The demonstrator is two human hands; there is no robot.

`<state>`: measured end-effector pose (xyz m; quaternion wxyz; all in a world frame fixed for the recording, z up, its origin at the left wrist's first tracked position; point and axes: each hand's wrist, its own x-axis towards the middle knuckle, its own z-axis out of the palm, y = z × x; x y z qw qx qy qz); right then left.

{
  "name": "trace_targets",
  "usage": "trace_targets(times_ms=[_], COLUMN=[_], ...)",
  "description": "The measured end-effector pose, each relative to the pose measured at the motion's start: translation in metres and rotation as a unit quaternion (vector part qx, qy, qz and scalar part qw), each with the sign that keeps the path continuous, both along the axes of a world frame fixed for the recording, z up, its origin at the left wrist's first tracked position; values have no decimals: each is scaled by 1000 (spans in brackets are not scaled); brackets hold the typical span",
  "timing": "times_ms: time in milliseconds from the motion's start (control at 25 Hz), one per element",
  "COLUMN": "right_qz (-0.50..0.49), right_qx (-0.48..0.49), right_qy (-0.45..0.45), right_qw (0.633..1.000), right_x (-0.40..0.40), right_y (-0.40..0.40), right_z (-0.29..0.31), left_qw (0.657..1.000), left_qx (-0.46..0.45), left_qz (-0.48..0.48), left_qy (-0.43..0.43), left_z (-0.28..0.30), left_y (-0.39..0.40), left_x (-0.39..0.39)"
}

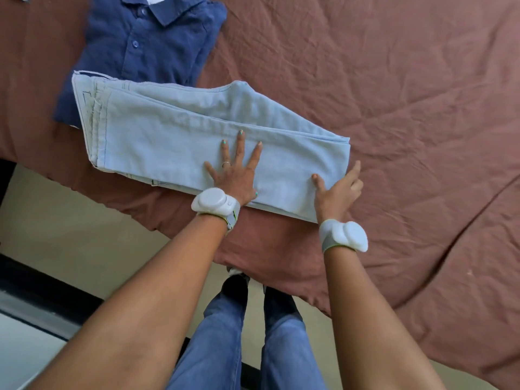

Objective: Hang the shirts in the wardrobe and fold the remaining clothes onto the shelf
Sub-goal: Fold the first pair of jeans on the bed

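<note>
Jeans (174,136): pale blue, folded into a long flat stack on the bedsheet (394,108), near its front edge.
Long axis: runs from upper left to lower right in the head view; hems at the left end, folded end at the right.
Overlap: hem end lies over the lower part of the polo (140,46).
Polo: navy, folded, collar pointing away from the person.
Left hand (233,178): flat on top of the jeans, near the middle of the stack by its near edge; fingers straight and spread, palm down, pressing, gripping nothing.
Right hand (337,192): at the right, folded end; thumb on top of the cloth, index finger extended along the end edge, remaining fingers curled at that edge. Cannot tell whether it pinches the cloth.
Wrists: white band (213,202) on each.
</note>
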<state>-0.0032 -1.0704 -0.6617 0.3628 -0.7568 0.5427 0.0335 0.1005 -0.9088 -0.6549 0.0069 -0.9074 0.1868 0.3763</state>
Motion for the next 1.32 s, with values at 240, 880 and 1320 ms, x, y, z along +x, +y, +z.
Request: trace_targets(times_ms=[240,880,1320], right_qz=[-152,-1,354], right_qx=[223,320,183], right_qy=[-113,-232,-119], right_qw=[956,919,910], right_x=[1,118,217], right_y=[-24,100,300], right_z=[10,143,77], left_qw=[998,762,773], left_qx=[-18,-393,-364], left_qz=[60,483,513], left_qy=[21,177,82], left_z=[-9,50,53], left_y=[-16,91,232], left_x=[-25,75,188])
